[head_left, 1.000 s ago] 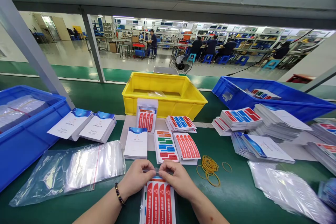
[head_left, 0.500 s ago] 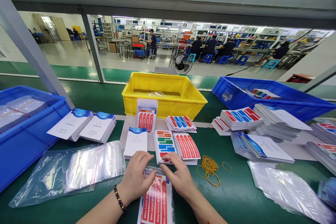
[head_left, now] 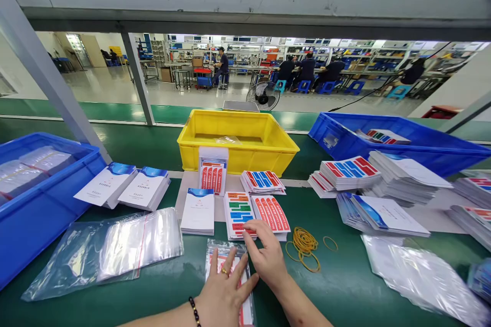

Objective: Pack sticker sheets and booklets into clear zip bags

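Note:
My left hand (head_left: 228,286) lies flat with fingers spread on a clear zip bag (head_left: 212,248) holding red-and-white label sheets, pressing it to the green table. My right hand (head_left: 265,253) is beside the bag's upper right corner. Its thumb and forefinger are apart, with the tips over the lower edge of a stack of multicoloured label sheets (head_left: 238,208); whether they touch it I cannot tell. Right of that stack lies a stack of red label sheets (head_left: 270,210). A stack of white booklets (head_left: 198,214) with blue tops sits to the left.
A yellow bin (head_left: 238,156) stands behind, with filled bags leaning on it. Blue bins (head_left: 46,204) flank both sides. Empty clear bags (head_left: 141,240) lie at left, rubber bands (head_left: 305,245) at right. More label and booklet stacks (head_left: 387,212) sit far right. People work in the background.
My left hand has moved from the bag's top edge down onto its middle and flattened out. My right hand stays near the bag's upper right corner.

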Tool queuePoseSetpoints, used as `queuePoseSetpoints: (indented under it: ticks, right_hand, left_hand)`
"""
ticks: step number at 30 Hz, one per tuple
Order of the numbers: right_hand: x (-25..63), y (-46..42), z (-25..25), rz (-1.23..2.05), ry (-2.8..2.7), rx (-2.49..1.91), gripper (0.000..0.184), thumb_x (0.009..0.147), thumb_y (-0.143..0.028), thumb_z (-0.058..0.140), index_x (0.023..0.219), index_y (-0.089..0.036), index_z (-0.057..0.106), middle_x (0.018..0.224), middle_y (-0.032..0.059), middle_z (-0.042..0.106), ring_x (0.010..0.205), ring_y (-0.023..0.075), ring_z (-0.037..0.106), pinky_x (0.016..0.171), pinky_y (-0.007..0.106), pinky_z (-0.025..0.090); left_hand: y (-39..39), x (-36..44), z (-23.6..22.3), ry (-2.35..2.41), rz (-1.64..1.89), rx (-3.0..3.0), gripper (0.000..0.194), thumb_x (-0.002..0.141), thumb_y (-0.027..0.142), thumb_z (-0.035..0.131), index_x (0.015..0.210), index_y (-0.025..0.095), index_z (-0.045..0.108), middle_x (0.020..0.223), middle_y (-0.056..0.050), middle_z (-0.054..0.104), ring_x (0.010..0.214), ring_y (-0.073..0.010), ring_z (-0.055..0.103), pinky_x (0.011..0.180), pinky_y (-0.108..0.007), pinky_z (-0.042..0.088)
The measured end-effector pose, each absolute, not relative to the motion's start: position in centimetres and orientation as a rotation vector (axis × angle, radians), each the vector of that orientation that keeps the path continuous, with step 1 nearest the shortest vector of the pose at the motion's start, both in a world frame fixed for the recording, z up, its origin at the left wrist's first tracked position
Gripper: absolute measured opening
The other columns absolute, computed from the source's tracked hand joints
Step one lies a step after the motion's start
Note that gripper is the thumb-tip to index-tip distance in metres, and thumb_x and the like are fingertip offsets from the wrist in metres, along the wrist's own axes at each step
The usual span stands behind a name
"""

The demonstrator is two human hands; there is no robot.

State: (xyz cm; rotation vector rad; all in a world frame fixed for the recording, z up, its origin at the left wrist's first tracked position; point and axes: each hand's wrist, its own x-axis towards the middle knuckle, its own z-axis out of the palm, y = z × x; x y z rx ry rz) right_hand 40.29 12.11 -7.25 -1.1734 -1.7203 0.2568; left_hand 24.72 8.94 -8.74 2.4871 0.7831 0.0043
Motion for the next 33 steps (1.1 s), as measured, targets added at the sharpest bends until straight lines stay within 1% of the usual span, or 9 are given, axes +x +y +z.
queuePoseSetpoints:
  ticks: [4,7,10,12,16,19,21,26,33]
  right_hand:
    - [40.0,12.1,-7.2,0.247,-1.764,-1.132,0.011,0.083,-0.014,0.045,0.085,-0.018,0.055,0.082,0.0058,0.059,0.080,0.0174,0.054,0.071,0.032,0.044]
    - [40.1,12.3,-7.3,0.212,-1.787,-1.100,0.011,0.083,-0.014,0.045,0.082,-0.017,0.055,0.079,0.0055,0.059,0.077,0.0168,0.054,0.069,0.031,0.044]
    - [40.2,12.4,-7.4,0.198,-1.793,-1.075,0.010,0.083,-0.014,0.045,0.081,-0.017,0.054,0.077,0.0054,0.058,0.076,0.0165,0.054,0.068,0.030,0.044]
    - [40.3,12.4,-7.3,0.196,-1.788,-1.064,0.010,0.083,-0.014,0.046,0.080,-0.017,0.054,0.076,0.0052,0.058,0.075,0.0163,0.054,0.067,0.030,0.044]
    - [40.3,12.1,-7.2,0.188,-1.790,-1.051,0.010,0.084,-0.014,0.045,0.079,-0.017,0.054,0.076,0.0052,0.058,0.074,0.0162,0.054,0.066,0.029,0.044]
    - [40.1,12.0,-7.2,0.203,-1.807,-1.046,0.011,0.084,-0.014,0.045,0.079,-0.017,0.053,0.075,0.0053,0.058,0.073,0.0163,0.054,0.065,0.029,0.043]
    - [40.0,12.0,-7.3,0.212,-1.814,-1.043,0.011,0.084,-0.015,0.044,0.079,-0.017,0.053,0.075,0.0052,0.058,0.072,0.0163,0.054,0.064,0.029,0.043]
    - [39.9,12.1,-7.7,0.228,-1.806,-1.040,0.010,0.084,-0.015,0.045,0.078,-0.017,0.053,0.075,0.0053,0.058,0.073,0.0165,0.054,0.064,0.028,0.043]
    - [39.2,11.8,-7.5,0.495,-1.821,-1.004,0.017,0.086,-0.020,0.041,0.075,-0.017,0.053,0.074,0.0054,0.057,0.072,0.0156,0.054,0.065,0.027,0.044]
  left_hand:
    - [8.8,25.0,-7.8,0.827,0.009,2.478,0.084,0.071,0.074,0.029,0.139,0.028,0.011,0.144,-0.016,0.010,0.129,-0.0437,0.003,0.088,-0.074,-0.001]
    - [8.7,24.9,-7.5,0.816,0.113,2.489,0.078,0.075,0.067,0.035,0.139,0.027,0.013,0.144,-0.014,0.015,0.129,-0.0412,0.011,0.092,-0.071,0.007]
    - [9.0,23.8,-6.5,0.934,0.235,2.469,0.042,0.085,0.038,0.039,0.123,0.021,0.044,0.127,-0.011,0.047,0.116,-0.0290,0.041,0.096,-0.047,0.031]
    - [9.7,22.1,-5.4,1.165,0.256,2.431,0.026,0.083,0.020,0.035,0.092,0.016,0.058,0.095,-0.009,0.062,0.090,-0.0205,0.055,0.080,-0.032,0.042]
    - [12.2,16.7,-3.5,1.737,0.275,2.164,0.032,0.087,0.025,0.025,0.074,0.017,0.053,0.076,-0.007,0.061,0.069,-0.0183,0.054,0.062,-0.028,0.037]
    - [13.8,12.9,-3.5,1.991,0.100,1.970,0.025,0.080,0.038,0.040,0.075,0.017,0.051,0.075,-0.008,0.061,0.070,-0.0225,0.055,0.057,-0.028,0.032]
    - [14.4,11.3,-4.0,2.004,0.039,1.914,0.019,0.074,0.035,0.049,0.074,0.016,0.051,0.073,-0.008,0.061,0.068,-0.0236,0.055,0.055,-0.028,0.031]
    - [14.5,10.0,-4.5,1.959,0.067,1.909,0.016,0.076,0.023,0.040,0.068,0.016,0.052,0.077,-0.009,0.062,0.072,-0.0220,0.056,0.058,-0.027,0.031]
    - [13.2,12.4,-1.9,1.762,0.316,1.943,0.027,0.083,0.030,0.033,0.068,0.017,0.051,0.071,-0.003,0.059,0.067,-0.0157,0.053,0.059,-0.024,0.033]
